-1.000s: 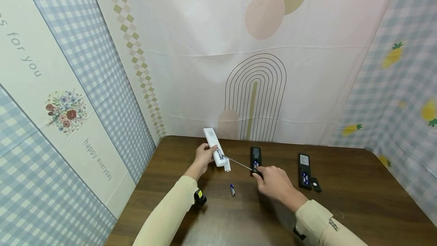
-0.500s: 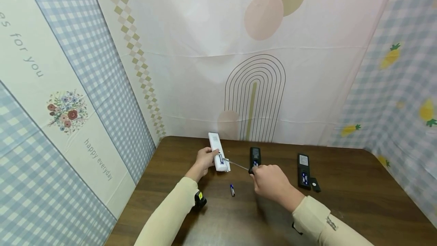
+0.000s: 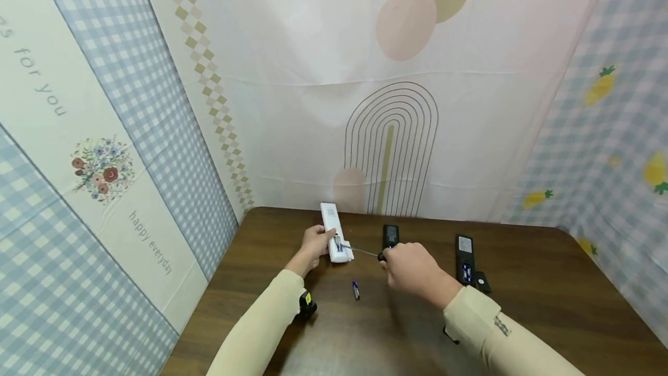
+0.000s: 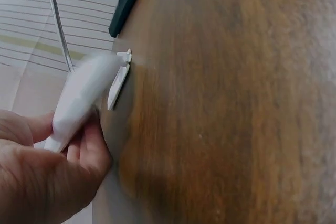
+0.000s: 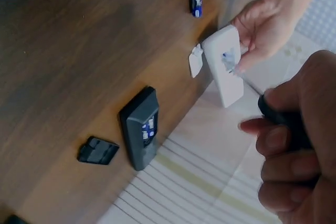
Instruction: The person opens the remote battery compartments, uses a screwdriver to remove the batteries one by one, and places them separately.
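A white remote control point(image 3: 331, 219) is gripped by my left hand point(image 3: 315, 243), back side up, thumb along its edge. In the right wrist view its battery compartment point(image 5: 228, 59) lies uncovered, with a battery partly visible inside. My right hand point(image 3: 414, 271) wraps its fingers around the black handle of a screwdriver point(image 5: 286, 121). The thin metal shaft point(image 3: 365, 250) points left, its tip right at the compartment. Beside the remote, on the table, lies a small white battery cover point(image 5: 196, 62). A loose blue-and-silver battery point(image 3: 356, 290) lies nearer to me.
Behind my right hand a black remote point(image 3: 391, 234) lies partly hidden, blue batteries in its back. Farther right is another black remote point(image 3: 464, 248), also with blue batteries, and a black battery cover point(image 3: 482, 282) next to it. Patterned cloth point(image 3: 292, 132) hangs behind the wooden table point(image 3: 548, 283).
My left hand has brought the white remote slightly right and toward me. My right hand has shifted left and a little farther away, the screwdriver tip staying at the compartment.
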A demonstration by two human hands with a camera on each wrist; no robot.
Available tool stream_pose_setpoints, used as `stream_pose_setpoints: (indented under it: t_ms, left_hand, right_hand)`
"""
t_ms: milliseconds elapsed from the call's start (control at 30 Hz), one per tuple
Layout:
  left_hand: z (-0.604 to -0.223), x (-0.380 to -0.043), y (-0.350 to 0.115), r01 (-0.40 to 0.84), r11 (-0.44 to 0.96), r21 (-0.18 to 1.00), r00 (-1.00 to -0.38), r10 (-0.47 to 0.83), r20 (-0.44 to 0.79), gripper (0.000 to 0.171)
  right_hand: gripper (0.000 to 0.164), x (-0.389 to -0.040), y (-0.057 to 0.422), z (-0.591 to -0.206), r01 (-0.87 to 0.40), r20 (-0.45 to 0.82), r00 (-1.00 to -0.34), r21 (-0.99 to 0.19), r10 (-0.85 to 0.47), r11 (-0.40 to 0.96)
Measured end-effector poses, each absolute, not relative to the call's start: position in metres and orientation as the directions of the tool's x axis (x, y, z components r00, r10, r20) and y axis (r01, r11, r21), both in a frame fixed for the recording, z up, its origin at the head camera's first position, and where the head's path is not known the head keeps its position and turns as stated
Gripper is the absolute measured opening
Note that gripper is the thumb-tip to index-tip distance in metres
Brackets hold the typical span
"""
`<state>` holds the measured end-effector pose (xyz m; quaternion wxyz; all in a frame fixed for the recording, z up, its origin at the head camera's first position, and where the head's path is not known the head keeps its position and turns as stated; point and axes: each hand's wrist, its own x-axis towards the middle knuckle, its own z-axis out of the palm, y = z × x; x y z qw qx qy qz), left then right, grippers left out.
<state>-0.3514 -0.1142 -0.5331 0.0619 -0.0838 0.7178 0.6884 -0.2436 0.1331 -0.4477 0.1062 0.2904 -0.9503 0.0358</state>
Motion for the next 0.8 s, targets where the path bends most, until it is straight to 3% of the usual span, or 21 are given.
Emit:
stream_pose_setpoints:
  t_ms: [167,333,800]
  left_hand:
    - [-0.529,-0.351,-0.111,-0.198,0.030,0.980,-0.979,-0.044,-0.197,0.024]
    - [-0.527,-0.350,-0.110,-0.206,0.017,0.978,-0.977,-0.058,-0.205,0.022]
    - [-0.527,-0.355,-0.112,-0.213,0.019,0.977,-0.975,-0.074,-0.211,0.024]
  right_hand:
    - [0.019,-0.253,0.137,-0.451,-0.459,0.140,-0.887,-0.153,-0.441,0.875]
    - [0.015,-0.256,0.142,-0.460,-0.435,0.127,-0.900,-0.209,-0.417,0.876]
    - [0.023,-0.258,0.145,-0.467,-0.434,0.152,-0.900,-0.214,-0.409,0.875]
